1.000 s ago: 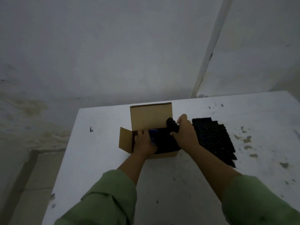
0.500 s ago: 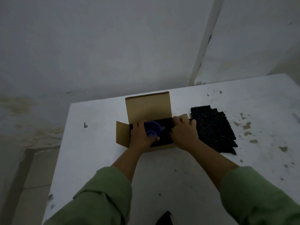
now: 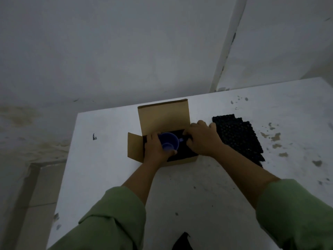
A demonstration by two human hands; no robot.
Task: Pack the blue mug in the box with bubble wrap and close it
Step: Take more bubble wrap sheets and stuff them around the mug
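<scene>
While the left hand (image 3: 156,150) grips the blue mug (image 3: 169,143), the right hand (image 3: 203,139) seemingly presses wrap.

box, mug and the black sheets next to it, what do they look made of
Box: plain brown cardboard, matte, with folded flaps. Blue mug: smooth and evenly coloured, plastic or glazed ceramic; the dim light leaves it open. Black sheets: rows of small round bumps, so likely black plastic bubble wrap.

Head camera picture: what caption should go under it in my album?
Left hand holds a blue mug in the open cardboard box; right hand tucks black bubble wrap beside it.
</scene>
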